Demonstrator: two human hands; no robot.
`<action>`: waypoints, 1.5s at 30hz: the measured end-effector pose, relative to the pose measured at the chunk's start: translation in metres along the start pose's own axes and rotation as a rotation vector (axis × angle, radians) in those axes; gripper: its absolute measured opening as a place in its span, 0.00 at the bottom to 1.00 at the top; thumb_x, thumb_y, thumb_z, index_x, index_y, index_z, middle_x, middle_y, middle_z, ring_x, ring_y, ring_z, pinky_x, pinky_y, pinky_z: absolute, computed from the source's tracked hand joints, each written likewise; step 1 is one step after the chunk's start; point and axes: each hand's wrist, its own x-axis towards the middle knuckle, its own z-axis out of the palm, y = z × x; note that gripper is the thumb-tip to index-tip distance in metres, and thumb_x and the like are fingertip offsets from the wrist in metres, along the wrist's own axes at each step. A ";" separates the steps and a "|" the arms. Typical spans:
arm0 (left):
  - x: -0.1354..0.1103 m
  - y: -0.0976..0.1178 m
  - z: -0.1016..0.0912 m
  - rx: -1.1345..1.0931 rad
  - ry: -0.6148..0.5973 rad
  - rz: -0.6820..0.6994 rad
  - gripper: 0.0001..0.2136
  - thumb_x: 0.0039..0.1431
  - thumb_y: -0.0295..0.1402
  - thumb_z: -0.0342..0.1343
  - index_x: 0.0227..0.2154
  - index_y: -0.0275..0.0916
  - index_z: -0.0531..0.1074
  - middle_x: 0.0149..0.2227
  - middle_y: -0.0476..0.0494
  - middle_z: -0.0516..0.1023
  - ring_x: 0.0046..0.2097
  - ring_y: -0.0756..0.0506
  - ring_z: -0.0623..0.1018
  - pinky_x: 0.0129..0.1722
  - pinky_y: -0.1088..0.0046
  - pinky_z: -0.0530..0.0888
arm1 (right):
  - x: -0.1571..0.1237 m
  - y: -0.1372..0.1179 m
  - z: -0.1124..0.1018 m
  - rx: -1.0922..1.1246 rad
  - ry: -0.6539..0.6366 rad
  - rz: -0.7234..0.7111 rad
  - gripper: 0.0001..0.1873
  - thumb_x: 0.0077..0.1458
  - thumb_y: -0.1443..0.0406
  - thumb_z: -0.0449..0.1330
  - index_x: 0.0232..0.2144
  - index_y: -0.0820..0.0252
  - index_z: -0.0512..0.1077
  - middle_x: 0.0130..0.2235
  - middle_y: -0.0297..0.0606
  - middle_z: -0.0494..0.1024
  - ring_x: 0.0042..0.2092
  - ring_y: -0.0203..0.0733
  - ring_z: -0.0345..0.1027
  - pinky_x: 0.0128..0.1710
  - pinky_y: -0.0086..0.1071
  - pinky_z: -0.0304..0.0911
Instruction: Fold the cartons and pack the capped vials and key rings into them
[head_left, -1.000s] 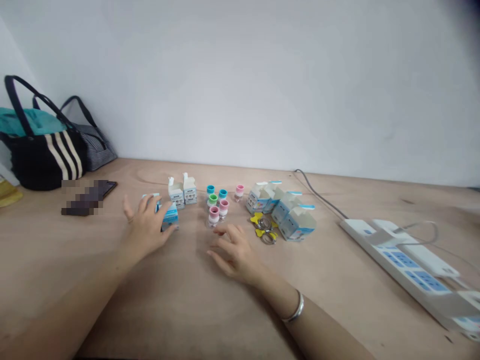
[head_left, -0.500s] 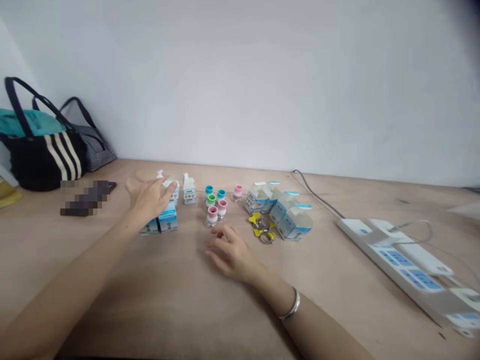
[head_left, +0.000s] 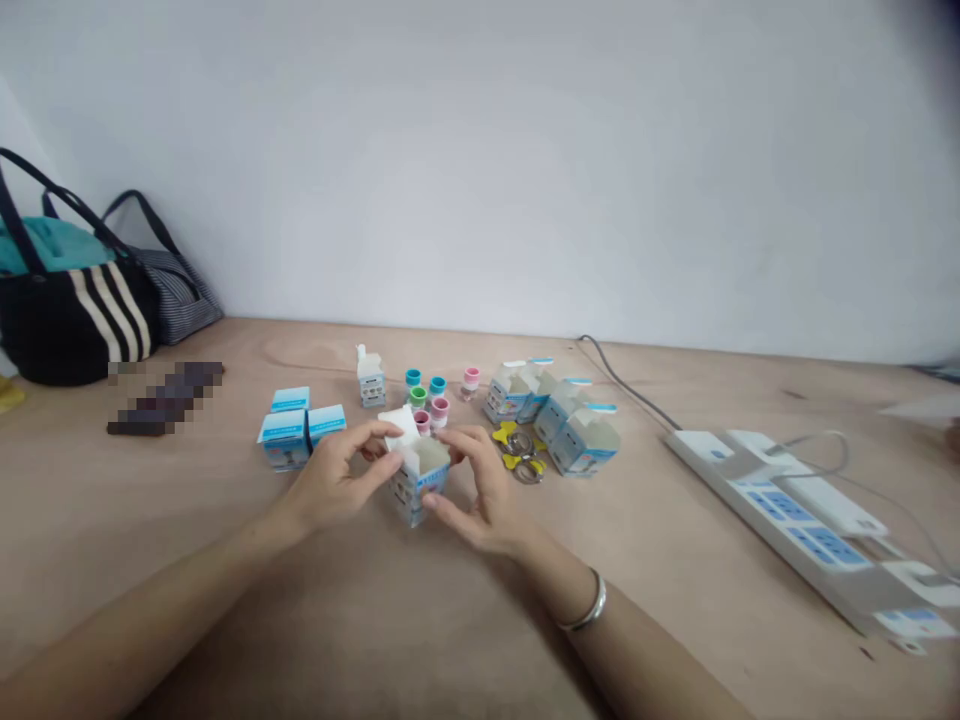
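A white-and-blue carton [head_left: 414, 488] is held upright, its top still open, between the half-curled left hand [head_left: 334, 480] and right hand [head_left: 480, 490] – 3 closed boxes [head_left: 286, 435] are grouped at left, while 4 open cartons [head_left: 551, 420] are left at right.

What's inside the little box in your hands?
The small cardboard box shows only pale inner walls; the raised flap and right hand hide the rest, so its contents can't be seen.

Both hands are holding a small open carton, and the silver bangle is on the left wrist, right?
Not quite: the head view shows the silver bangle on the right wrist, not the left. The left hand and right hand do hold the small open carton.
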 end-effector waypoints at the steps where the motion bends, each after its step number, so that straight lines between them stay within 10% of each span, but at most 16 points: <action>1: -0.002 -0.004 0.005 -0.018 -0.020 -0.006 0.13 0.58 0.40 0.53 0.43 0.40 0.70 0.28 0.50 0.74 0.32 0.49 0.75 0.34 0.74 0.73 | 0.001 -0.001 0.000 0.005 -0.003 0.003 0.26 0.53 0.63 0.60 0.54 0.55 0.60 0.45 0.44 0.67 0.42 0.43 0.64 0.39 0.38 0.66; 9: -0.006 -0.017 0.015 0.060 -0.047 0.057 0.15 0.58 0.39 0.53 0.46 0.40 0.69 0.37 0.45 0.77 0.38 0.47 0.77 0.38 0.70 0.75 | 0.001 0.000 0.008 -0.029 -0.001 0.021 0.04 0.54 0.67 0.59 0.35 0.59 0.72 0.35 0.39 0.69 0.35 0.37 0.65 0.34 0.32 0.66; 13: -0.013 -0.018 0.010 0.389 0.081 0.392 0.18 0.54 0.39 0.58 0.47 0.43 0.69 0.53 0.38 0.70 0.55 0.38 0.70 0.55 0.57 0.67 | 0.000 -0.003 0.011 0.006 0.035 0.072 0.07 0.52 0.66 0.61 0.36 0.58 0.72 0.35 0.39 0.70 0.34 0.37 0.66 0.29 0.30 0.66; 18: -0.019 -0.017 0.008 0.569 -0.033 0.701 0.18 0.54 0.37 0.58 0.48 0.42 0.68 0.47 0.41 0.76 0.52 0.41 0.73 0.59 0.56 0.62 | -0.001 0.000 0.012 0.072 0.043 0.181 0.07 0.49 0.62 0.64 0.29 0.59 0.71 0.29 0.35 0.70 0.30 0.35 0.64 0.28 0.29 0.64; 27: -0.027 -0.031 0.019 0.299 0.069 0.388 0.13 0.51 0.35 0.61 0.37 0.40 0.64 0.46 0.38 0.75 0.51 0.41 0.75 0.53 0.60 0.72 | -0.004 0.013 0.022 0.413 0.021 0.504 0.13 0.57 0.55 0.56 0.29 0.59 0.64 0.25 0.31 0.67 0.25 0.33 0.62 0.23 0.26 0.61; 33: -0.029 -0.032 0.023 0.272 0.113 0.378 0.15 0.50 0.36 0.61 0.37 0.41 0.63 0.44 0.41 0.77 0.48 0.42 0.77 0.56 0.56 0.70 | 0.016 0.036 0.014 -0.032 0.012 0.270 0.15 0.62 0.66 0.48 0.50 0.56 0.65 0.34 0.37 0.72 0.30 0.36 0.66 0.31 0.31 0.66; 45: -0.032 -0.034 0.022 0.258 0.117 0.335 0.14 0.50 0.35 0.61 0.35 0.42 0.61 0.47 0.39 0.74 0.50 0.42 0.75 0.54 0.57 0.71 | 0.015 0.032 -0.005 -0.323 0.003 -0.035 0.03 0.57 0.69 0.55 0.33 0.56 0.65 0.43 0.44 0.74 0.46 0.46 0.67 0.44 0.41 0.63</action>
